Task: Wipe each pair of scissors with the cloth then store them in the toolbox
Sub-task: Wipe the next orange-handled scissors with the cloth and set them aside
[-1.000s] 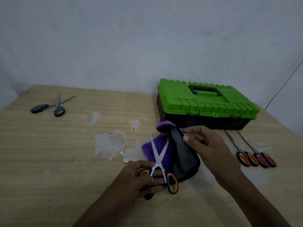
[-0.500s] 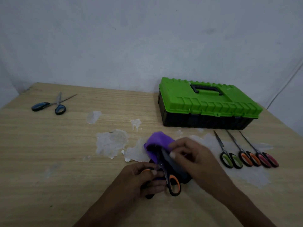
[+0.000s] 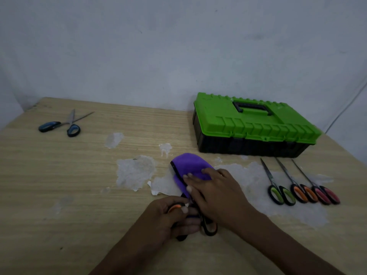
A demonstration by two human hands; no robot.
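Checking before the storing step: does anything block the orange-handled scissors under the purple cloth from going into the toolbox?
Yes: the green plastic toolbox lid is shut, so the orange-handled scissors cannot go in. Nothing else visible lies between.

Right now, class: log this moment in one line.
step: wiping | left hand: holds scissors | right hand: presses cloth | toolbox: closed

L hand (image 3: 174, 217) grips the handles of the held scissors (image 3: 209, 233), black loops w/ orange lining, low on the tabletop (image 3: 59, 195). R hand (image 3: 216, 195) lies fingers-flat on the purple cloth (image 3: 188, 165), which covers the blades. Toolbox (image 3: 254, 126), green lid down, sits back-right. In front of it are 3 closed pairs side by side, tips toward the box: green-handled pair (image 3: 279, 190), orange-handled pair (image 3: 300, 191), pink-handled pair (image 3: 325, 193). Blue-handled pair (image 3: 48, 126) lies open far left. White scuffed patches mid-tabletop.
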